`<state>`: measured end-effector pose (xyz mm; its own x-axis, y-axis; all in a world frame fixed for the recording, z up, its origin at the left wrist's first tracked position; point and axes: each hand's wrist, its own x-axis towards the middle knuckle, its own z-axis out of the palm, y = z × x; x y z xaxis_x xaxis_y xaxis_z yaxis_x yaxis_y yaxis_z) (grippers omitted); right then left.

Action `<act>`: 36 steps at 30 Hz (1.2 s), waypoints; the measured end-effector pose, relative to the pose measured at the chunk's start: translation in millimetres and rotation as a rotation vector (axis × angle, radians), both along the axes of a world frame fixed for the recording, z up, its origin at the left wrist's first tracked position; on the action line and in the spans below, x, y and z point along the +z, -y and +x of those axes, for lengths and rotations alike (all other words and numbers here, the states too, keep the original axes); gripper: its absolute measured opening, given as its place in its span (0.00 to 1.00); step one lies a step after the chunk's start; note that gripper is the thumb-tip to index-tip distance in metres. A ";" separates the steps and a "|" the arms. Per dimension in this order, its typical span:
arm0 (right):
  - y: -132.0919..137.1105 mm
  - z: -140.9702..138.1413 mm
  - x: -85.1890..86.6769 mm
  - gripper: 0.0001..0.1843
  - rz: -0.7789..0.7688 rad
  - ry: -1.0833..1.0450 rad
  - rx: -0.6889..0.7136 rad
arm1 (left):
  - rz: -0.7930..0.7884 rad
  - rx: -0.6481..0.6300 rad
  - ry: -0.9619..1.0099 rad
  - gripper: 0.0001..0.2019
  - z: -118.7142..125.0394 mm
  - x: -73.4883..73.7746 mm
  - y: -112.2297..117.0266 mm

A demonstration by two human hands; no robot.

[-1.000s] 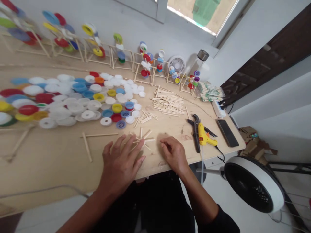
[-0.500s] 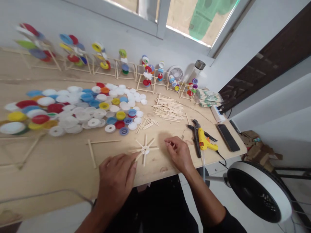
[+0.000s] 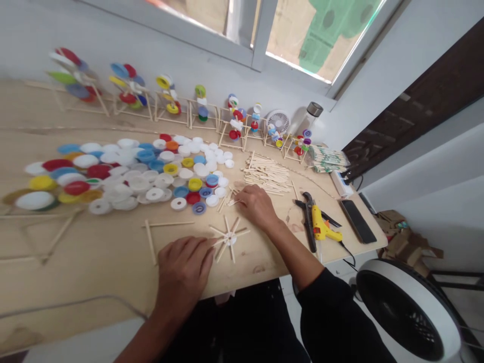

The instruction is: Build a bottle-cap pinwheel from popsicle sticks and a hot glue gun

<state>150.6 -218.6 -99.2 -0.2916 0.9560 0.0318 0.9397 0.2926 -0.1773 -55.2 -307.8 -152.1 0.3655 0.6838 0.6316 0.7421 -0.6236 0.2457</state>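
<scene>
Two hands (image 3: 185, 264) — one spoked wheel (image 3: 229, 239), one glue gun (image 3: 320, 226).

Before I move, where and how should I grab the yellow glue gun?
I'd grip the glue gun by its handle, coming from the right, the phone side. The gun lies on its side with the handle pointing that way, while a black tool crowds its left. Mind the cord at the handle's end.
</scene>
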 end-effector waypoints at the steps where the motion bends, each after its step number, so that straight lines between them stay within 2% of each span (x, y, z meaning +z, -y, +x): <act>1: -2.8 -0.6 0.2 0.11 0.000 0.039 0.027 | -0.012 0.002 0.007 0.10 0.4 -0.2 0.3; 7: -13.8 -3.8 -0.9 0.12 0.005 0.203 0.144 | -0.047 0.005 0.018 0.11 0.2 -1.0 0.2; 19: -22.0 -4.9 -4.3 0.11 0.031 0.320 0.293 | -0.103 0.032 0.023 0.13 -2.9 -3.7 -0.1; 26: -24.1 -7.3 0.8 0.11 -0.009 0.307 0.288 | -0.181 0.065 0.025 0.13 -3.5 -3.0 1.6; 31: -11.2 0.7 9.1 0.12 0.025 0.073 0.170 | -0.214 0.060 0.046 0.12 -3.5 -1.7 3.2; 34: 4.6 11.4 11.8 0.16 0.072 -0.268 0.035 | -0.242 0.052 0.053 0.12 -5.1 -2.3 1.7; 36: 17.8 18.4 10.0 0.14 0.063 -0.568 -0.070 | -0.246 0.047 0.046 0.13 -7.6 -3.1 -0.9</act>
<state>169.1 -236.3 -89.1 -0.1486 0.9634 0.2230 0.7196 0.2600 -0.6439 -62.8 -306.9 -155.2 0.3044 0.8345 0.4594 0.7533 -0.5061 0.4200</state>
